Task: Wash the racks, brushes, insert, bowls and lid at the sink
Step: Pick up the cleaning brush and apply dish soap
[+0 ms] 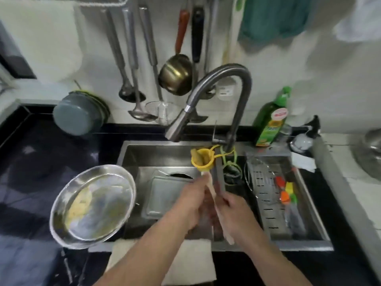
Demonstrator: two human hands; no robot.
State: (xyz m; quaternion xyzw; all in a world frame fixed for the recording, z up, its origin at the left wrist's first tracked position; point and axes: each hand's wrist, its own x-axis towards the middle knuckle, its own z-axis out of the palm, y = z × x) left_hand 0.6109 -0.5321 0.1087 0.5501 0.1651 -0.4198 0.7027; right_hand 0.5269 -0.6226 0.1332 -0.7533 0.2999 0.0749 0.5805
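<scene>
Two hands over the sink (132, 153): left hand (190, 203) and right hand (237, 211) fingers curl round a pale brush (212, 191) below the tap (177, 129). Advice: rub bristles firmly, keep it low.

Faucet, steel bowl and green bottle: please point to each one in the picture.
Faucet (233, 69): head view, on top of its curved neck.
Steel bowl (61, 195): head view, on its left rim.
Green bottle (270, 122): head view, on the middle of its body, by the label.

both hands grip a pale brush handle (214, 200) over the sink (144, 150).
</scene>
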